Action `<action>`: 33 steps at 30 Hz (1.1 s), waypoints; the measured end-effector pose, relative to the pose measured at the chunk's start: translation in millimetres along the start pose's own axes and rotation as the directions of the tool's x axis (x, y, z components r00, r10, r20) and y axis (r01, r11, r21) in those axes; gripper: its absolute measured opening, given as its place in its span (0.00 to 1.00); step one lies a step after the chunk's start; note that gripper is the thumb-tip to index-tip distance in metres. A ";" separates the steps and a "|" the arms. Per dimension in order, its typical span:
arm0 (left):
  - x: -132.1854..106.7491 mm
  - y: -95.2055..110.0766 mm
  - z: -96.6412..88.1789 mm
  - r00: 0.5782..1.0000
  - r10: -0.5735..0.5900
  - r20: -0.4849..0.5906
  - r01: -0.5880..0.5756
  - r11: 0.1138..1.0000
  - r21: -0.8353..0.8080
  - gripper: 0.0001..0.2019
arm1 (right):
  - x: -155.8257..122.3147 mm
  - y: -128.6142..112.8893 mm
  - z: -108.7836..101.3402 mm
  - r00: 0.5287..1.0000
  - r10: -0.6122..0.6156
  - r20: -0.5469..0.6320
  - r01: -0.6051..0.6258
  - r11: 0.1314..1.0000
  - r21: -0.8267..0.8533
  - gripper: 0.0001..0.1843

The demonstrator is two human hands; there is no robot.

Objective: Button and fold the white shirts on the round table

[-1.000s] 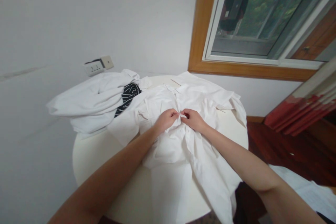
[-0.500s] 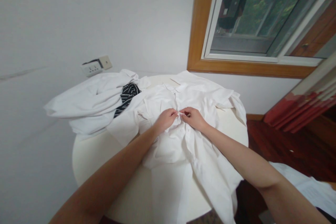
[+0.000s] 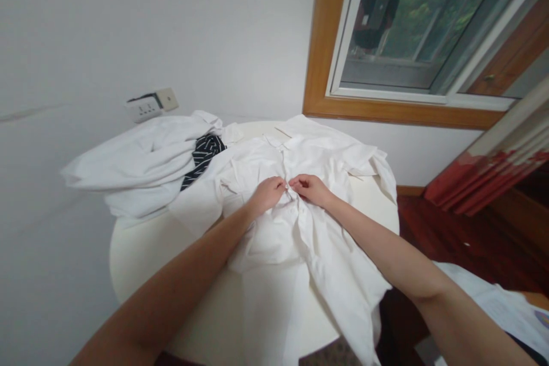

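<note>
A white button-up shirt (image 3: 274, 240) lies spread over the round table, collar toward the wall. Its upper front edges meet, while below my hands they hang apart. My left hand (image 3: 269, 193) pinches the front edge of the shirt near the middle. Close beside it, my right hand (image 3: 312, 190) has its fingertips closed on the opposite side of the same front strip. The fingertips of both hands almost touch. Any button between them is too small to make out.
White garments (image 3: 137, 154) and a black striped cloth (image 3: 205, 154) are heaped at the table's (image 3: 141, 257) left. Behind are a wall socket (image 3: 143, 107) and a wood-framed window (image 3: 315, 68). A red-and-cream curtain (image 3: 484, 171) hangs at right; white cloth (image 3: 484, 297) lies lower right.
The view has shifted slightly, moving the scene a little left. Both hands stay at the same place on the shirt front, with only small finger movements.
</note>
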State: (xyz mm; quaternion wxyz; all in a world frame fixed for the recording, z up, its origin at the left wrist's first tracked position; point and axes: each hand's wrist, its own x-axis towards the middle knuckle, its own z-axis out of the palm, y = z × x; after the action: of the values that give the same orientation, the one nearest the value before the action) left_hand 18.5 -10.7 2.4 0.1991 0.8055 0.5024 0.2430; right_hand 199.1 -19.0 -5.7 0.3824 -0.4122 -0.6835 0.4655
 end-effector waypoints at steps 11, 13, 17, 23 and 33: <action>1.3 1.3 6.4 0.998 0.014 -0.054 0.001 0.962 0.272 0.20 | 1.3 -5.9 9.9 0.965 -0.249 -0.087 0.172 0.843 -0.509 0.09; 1.3 2.5 5.4 0.999 0.017 -0.047 -0.003 0.959 0.283 0.20 | 0.4 -9.0 12.8 0.962 -0.261 -0.086 0.167 0.804 -0.570 0.09; -2.5 8.9 2.2 0.999 0.002 -0.037 0.010 0.942 0.335 0.17 | -1.8 -12.9 14.8 0.967 -0.245 -0.067 0.154 0.775 -0.613 0.09; -14.6 21.5 0.3 0.993 -0.004 -0.121 0.059 0.888 0.455 0.17 | -0.5 -13.2 14.9 0.965 -0.248 -0.085 0.147 0.782 -0.606 0.07; -7.5 13.7 -1.9 0.984 -0.070 -0.163 0.099 0.979 0.176 0.15 | -2.0 -14.0 0.9 0.993 -0.121 -0.017 0.109 0.945 -0.309 0.11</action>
State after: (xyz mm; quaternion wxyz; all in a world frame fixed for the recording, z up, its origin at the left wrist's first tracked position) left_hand 24.3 -23.0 10.2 0.0945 0.7768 0.5706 0.2491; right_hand 196.1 -24.2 7.1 0.3520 -0.4344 -0.7637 0.3228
